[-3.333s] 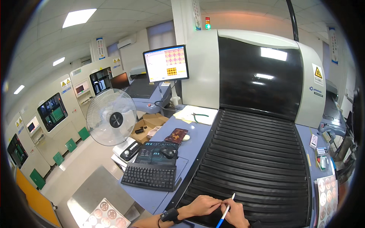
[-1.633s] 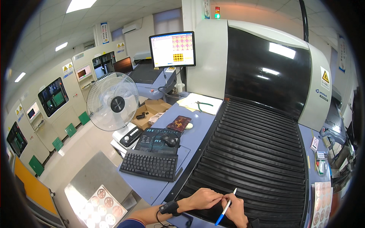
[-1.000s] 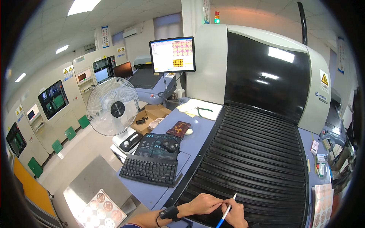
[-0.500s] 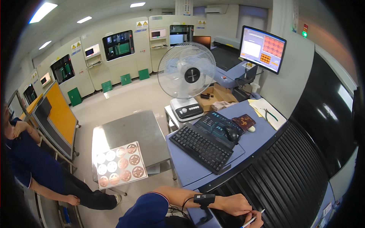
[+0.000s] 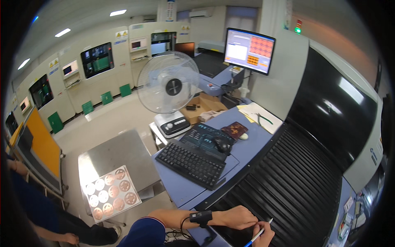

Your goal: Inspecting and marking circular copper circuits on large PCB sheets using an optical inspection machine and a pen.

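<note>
View swung rightward: right fingers (image 5: pixel 268 234) grip a pen (image 5: pixel 259 233), left fingers (image 5: pixel 249 221) curl, hold unclear; yellow labels (image 5: pixel 121 34) beyond.

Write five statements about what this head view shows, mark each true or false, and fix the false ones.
1. The right hand holds a white-and-blue pen. True.
2. The left hand rests on the keyboard. False: the left hand is up against the right hand.
3. The fan appears left of the lit monitor. True.
4. The green-handled pliers lie on the mouse pad. False: the pliers lie on pale sheets of paper.
5. A panel with round copper-coloured patterns lies on the metal table. True.
</note>
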Demonstrator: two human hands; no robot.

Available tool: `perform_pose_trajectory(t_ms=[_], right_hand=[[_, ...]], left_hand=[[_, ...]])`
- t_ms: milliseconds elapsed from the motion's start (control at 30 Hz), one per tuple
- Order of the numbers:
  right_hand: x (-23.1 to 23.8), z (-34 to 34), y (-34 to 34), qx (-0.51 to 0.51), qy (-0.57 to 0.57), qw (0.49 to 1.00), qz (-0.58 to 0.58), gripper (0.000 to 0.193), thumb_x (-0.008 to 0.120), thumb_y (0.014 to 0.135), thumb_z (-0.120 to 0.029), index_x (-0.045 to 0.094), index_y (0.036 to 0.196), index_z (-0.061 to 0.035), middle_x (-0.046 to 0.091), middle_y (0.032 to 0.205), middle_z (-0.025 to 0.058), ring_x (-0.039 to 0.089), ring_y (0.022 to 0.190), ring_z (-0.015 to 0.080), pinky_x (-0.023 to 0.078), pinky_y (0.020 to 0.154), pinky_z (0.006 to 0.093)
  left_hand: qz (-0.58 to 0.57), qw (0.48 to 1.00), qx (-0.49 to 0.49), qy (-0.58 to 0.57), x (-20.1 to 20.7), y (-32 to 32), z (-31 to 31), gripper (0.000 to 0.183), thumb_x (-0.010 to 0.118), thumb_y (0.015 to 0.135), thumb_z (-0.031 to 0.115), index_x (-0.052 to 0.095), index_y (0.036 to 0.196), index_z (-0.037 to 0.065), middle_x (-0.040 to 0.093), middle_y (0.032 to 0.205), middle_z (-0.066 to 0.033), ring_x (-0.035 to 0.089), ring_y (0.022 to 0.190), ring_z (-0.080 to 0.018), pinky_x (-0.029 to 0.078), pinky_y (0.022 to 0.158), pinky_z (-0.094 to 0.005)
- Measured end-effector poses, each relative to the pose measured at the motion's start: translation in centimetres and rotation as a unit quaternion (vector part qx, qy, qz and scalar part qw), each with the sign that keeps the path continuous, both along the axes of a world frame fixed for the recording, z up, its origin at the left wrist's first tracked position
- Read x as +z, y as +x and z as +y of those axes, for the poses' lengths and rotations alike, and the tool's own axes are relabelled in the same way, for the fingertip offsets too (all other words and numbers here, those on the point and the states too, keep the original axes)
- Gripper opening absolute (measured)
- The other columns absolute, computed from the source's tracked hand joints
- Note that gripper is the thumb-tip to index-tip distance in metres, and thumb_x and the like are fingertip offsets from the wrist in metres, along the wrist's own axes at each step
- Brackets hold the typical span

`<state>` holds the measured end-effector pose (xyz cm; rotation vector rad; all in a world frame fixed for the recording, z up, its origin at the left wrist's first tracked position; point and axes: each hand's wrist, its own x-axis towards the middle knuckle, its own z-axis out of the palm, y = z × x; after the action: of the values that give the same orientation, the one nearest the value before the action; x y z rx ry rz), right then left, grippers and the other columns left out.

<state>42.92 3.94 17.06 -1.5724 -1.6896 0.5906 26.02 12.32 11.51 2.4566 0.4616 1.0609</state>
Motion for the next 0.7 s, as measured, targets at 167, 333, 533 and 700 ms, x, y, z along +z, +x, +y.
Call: perform_pose_trajectory(t_ms=[167,333,533,700], right_hand=[[-2.6,1.2,1.3,-0.02,0.089,0.994,0.061,0.007,0.063,0.088,-0.004,0.062,0.089,0.0035,0.068,0.065,0.0132,0.07,0.061,0.0209,0.051,0.056,0.0296],[-3.0,1.6,3.3,-0.051,0.08,0.992,0.084,0.007,0.061,0.089,-0.005,0.063,0.092,0.0015,0.07,0.068,0.0124,0.072,0.066,0.0201,0.054,0.06,0.0282],[-3.0,2.6,4.5,-0.075,0.1,0.988,0.096,0.007,0.062,0.089,-0.006,0.063,0.093,0.0005,0.07,0.072,0.0144,0.072,0.068,0.0217,0.054,0.061,0.0285],[-3.3,3.3,5.9,-0.094,0.119,0.984,0.096,0.009,0.06,0.092,-0.003,0.062,0.095,0.0048,0.069,0.072,0.0123,0.071,0.067,0.0185,0.057,0.061,0.0278]], left_hand=[[-0.028,0.993,0.103,-0.059,1.8,-0.9,1.0,0.013,0.069,0.085,0.018,0.064,0.09,0.007,0.064,0.067,-0.0098,0.065,0.061,-0.0283,0.051,0.057,-0.0371],[-0.045,0.98,0.185,-0.05,2.0,-1.7,2.7,0.013,0.072,0.083,0.015,0.064,0.088,0.007,0.067,0.069,-0.0095,0.068,0.062,-0.0259,0.053,0.056,-0.0334],[-0.037,0.952,0.279,-0.12,1.9,-2.6,3.8,0.023,0.069,0.086,0.018,0.06,0.103,0.006,0.071,0.078,-0.0101,0.07,0.071,-0.0272,0.056,0.063,-0.0354],[0.025,0.94,0.309,-0.145,1.9,-3.2,4.6,0.063,0.067,0.088,0.023,0.04,0.139,-0.002,0.061,0.124,-0.0228,0.063,0.108,-0.0379,0.051,0.089,-0.0445]])
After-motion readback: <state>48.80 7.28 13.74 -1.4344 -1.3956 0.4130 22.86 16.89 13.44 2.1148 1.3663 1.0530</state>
